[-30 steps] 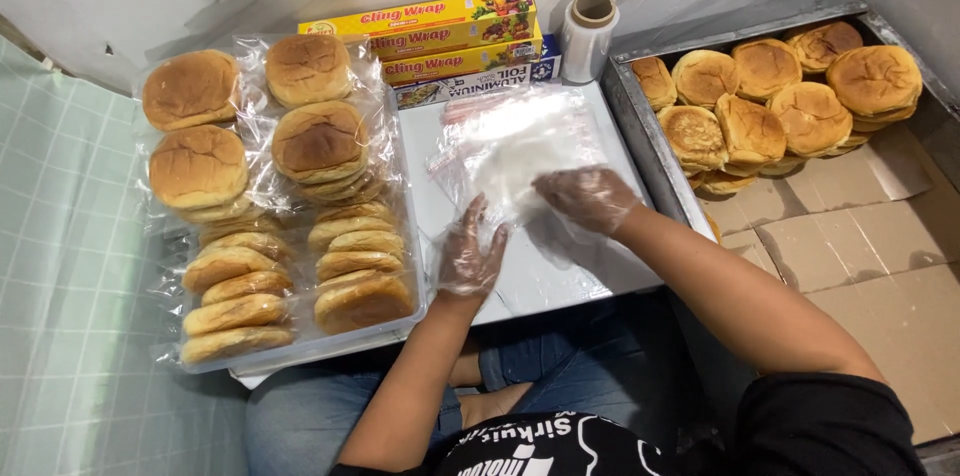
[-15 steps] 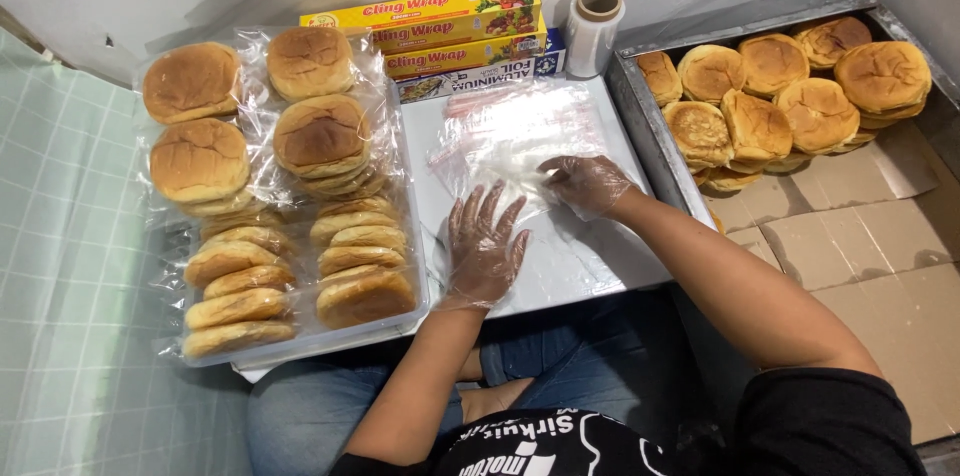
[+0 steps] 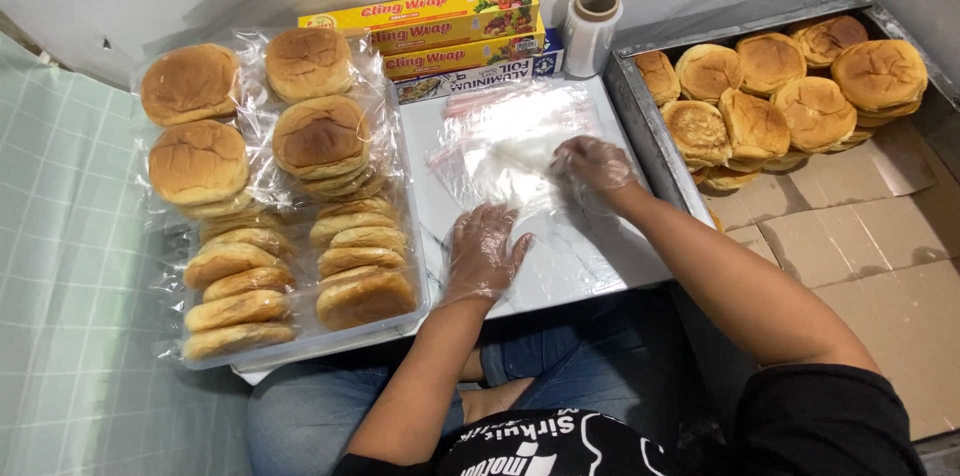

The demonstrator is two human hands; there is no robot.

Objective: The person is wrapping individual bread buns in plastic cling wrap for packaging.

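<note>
- Clear, thin plastic bags (image 3: 510, 151) are seen lying in a loose pile on the white counter (image 3: 600, 261), toward its far side.
- Both hands are covered by thin transparent disposable gloves.
- The left hand (image 3: 483, 254) is laid palm down on the counter at the near edge of the plastic bags, with its fingers (image 3: 470, 226) spread and released; nothing is grasped by it.
- The right hand (image 3: 593, 164) is placed on the right part of the pile, its fingers (image 3: 568, 161) bent and pinched onto the film of the bags; whether a single bag is gripped cannot be told.
- The two hands are kept near each other, the right one farther from the body than the left.
- A shallow clear plastic tray (image 3: 300, 346) is set just beside the counter on the left, and stacked golden-brown round buns (image 3: 320, 136) wrapped in clear film are held in it.
- A grey metal tray (image 3: 640, 126) lined with brown cardboard (image 3: 850, 226) is set on the right, with loose unwrapped golden buns (image 3: 780, 86) piled at its far end.
- Long yellow and orange cardboard boxes of wrap (image 3: 450, 26) are stacked against the wall behind the counter, above a blue and white box of foil (image 3: 480, 81).
- A small roll of clear film on a cardboard core (image 3: 592, 28) is stood upright just beside the boxes.
</note>
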